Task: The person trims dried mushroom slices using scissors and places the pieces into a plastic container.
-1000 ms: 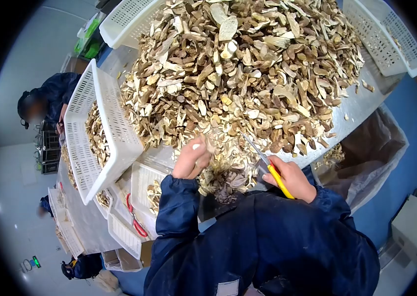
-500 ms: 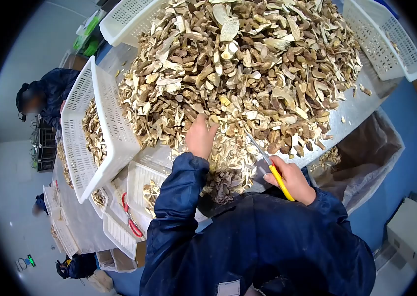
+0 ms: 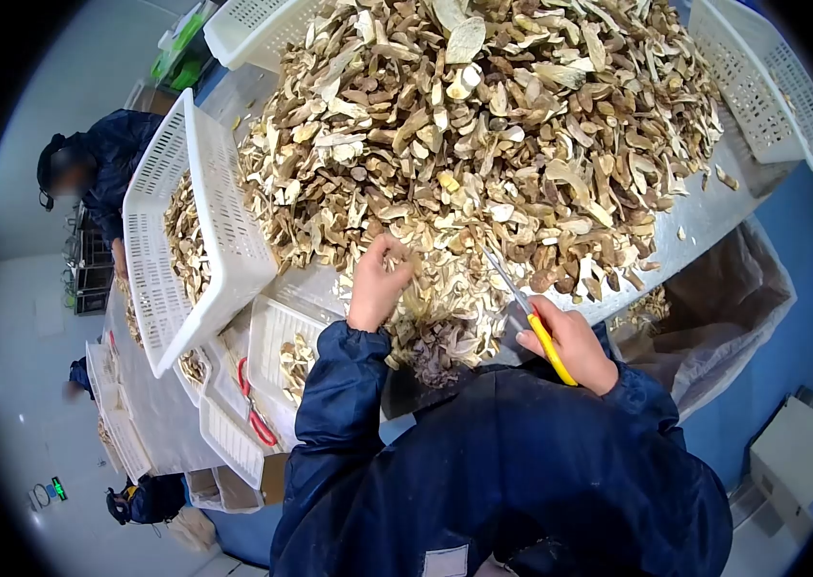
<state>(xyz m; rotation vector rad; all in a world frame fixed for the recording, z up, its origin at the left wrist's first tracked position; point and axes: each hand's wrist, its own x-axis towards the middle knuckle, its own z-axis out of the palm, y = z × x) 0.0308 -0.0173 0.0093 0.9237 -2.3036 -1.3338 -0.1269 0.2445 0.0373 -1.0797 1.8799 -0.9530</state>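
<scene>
A large heap of dried sliced mushrooms (image 3: 483, 125) lies on the metal table before me, brown and cream in colour. My left hand (image 3: 380, 284) is at the near edge of the heap, fingers curled in a pinch. Whatever is between them is too blurred to make out. In my right hand (image 3: 572, 344) is a pair of yellow-handled scissors (image 3: 549, 348), blades pointing away from me over the smaller pieces. A pile of small pale slices (image 3: 455, 284) sits between my hands, with darker grey-brown bits (image 3: 438, 354) close to my body.
A white perforated basket (image 3: 233, 240) of slices stands tilted at left. Beside it are a white tray (image 3: 277, 337) and red-handled scissors (image 3: 253, 404). At right, a lined bin (image 3: 724, 317) adjoins the table, below another white basket (image 3: 762, 96). A co-worker (image 3: 103, 163) stands at far left.
My left hand has drawn back from the heap towards me and slightly left. My right hand keeps its hold on the scissors at nearly the same spot. The view has shifted slightly.
</scene>
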